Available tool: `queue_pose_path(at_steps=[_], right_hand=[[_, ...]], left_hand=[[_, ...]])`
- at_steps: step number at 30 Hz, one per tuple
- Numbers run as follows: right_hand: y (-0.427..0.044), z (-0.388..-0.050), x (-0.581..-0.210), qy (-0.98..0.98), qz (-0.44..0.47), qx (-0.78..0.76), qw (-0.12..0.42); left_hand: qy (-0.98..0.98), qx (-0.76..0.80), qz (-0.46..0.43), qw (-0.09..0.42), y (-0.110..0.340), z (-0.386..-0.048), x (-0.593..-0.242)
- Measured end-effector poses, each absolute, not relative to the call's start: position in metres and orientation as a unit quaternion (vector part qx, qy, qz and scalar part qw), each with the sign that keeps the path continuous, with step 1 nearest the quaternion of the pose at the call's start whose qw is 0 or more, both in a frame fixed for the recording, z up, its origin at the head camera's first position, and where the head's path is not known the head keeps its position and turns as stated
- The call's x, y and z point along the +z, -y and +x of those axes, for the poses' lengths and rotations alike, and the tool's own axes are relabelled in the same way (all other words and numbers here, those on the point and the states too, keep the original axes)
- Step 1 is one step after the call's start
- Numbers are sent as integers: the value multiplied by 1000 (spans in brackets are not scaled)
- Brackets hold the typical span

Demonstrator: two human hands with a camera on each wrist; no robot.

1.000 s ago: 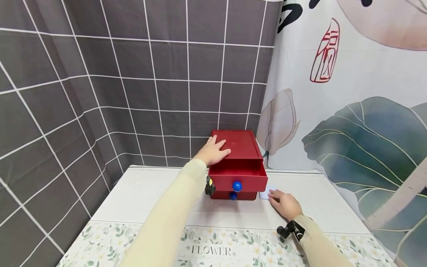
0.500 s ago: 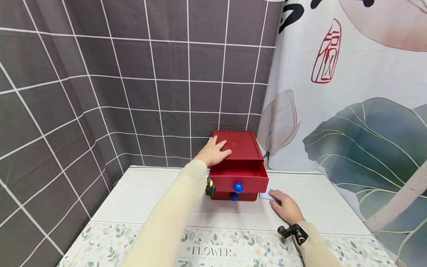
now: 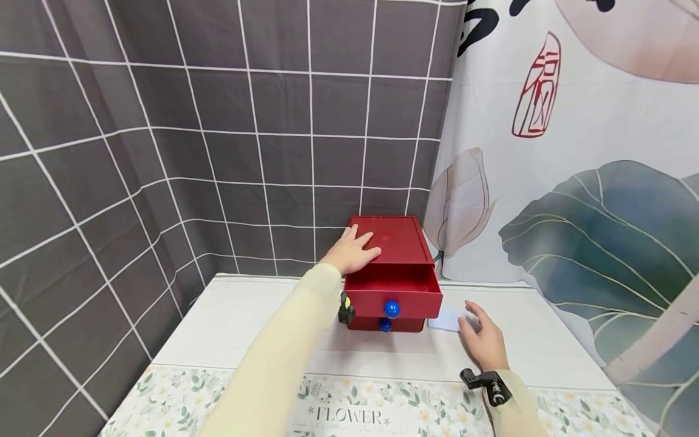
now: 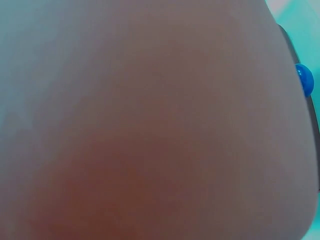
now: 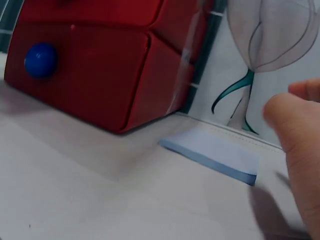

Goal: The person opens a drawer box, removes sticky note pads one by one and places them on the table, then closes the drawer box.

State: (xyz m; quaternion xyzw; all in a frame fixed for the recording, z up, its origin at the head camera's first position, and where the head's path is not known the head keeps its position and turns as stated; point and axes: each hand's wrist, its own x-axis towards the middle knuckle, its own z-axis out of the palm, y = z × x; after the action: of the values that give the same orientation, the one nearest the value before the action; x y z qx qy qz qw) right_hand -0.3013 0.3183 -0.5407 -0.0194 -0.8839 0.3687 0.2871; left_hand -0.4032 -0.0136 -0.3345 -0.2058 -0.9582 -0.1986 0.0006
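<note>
A small red drawer cabinet (image 3: 401, 238) stands at the back of the table. Its upper drawer (image 3: 420, 304), with a blue knob (image 3: 391, 309), is pulled out, and the part of its inside that shows holds nothing. My left hand (image 3: 355, 252) rests on the cabinet's top at the left edge, fingers spread. A pale blue flat pad (image 5: 212, 152) lies on the table just right of the cabinet. My right hand (image 3: 486, 341) is to the right of the pad and apart from it, thumb and fingers separated, holding nothing.
The lower drawer, with its own blue knob (image 5: 41, 60), is shut. Behind the cabinet hangs a dark grid-patterned curtain (image 3: 278, 158); a white leaf-printed cloth (image 3: 508, 200) hangs at the right. A floral mat strip (image 3: 404, 403) runs along the table's front. A blurred surface blocks most of the left wrist view.
My right hand has left the pad's edge and moved to the right, uncovering more of the pad. The left hand stays on the cabinet top, and the view has shifted slightly.
</note>
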Motion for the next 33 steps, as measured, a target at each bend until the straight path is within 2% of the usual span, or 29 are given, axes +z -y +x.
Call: queue_pose_path(at_steps=[8,11,17,21,28,33], right_hand=[[-307,-293,-540,825,-76,394,397],[-299,-287,-536,805,-68,390,441],[-283,-282,-519,748,32,383,542],[-271,-283,-496,717,112,355,589],[-244,-274,-451,678,210,292,641],[-222,-268,-433,660,295,253,643]], left_hand=[[958,-197,-207,0,14,-402,-334],[958,-197,-208,0,14,-401,-333],[960,-194,-203,4,13,-401,-334],[959,-195,-205,5,13,-401,-334],[960,-192,-203,2,14,-401,-334],[960,-191,-203,2,13,-402,-334]])
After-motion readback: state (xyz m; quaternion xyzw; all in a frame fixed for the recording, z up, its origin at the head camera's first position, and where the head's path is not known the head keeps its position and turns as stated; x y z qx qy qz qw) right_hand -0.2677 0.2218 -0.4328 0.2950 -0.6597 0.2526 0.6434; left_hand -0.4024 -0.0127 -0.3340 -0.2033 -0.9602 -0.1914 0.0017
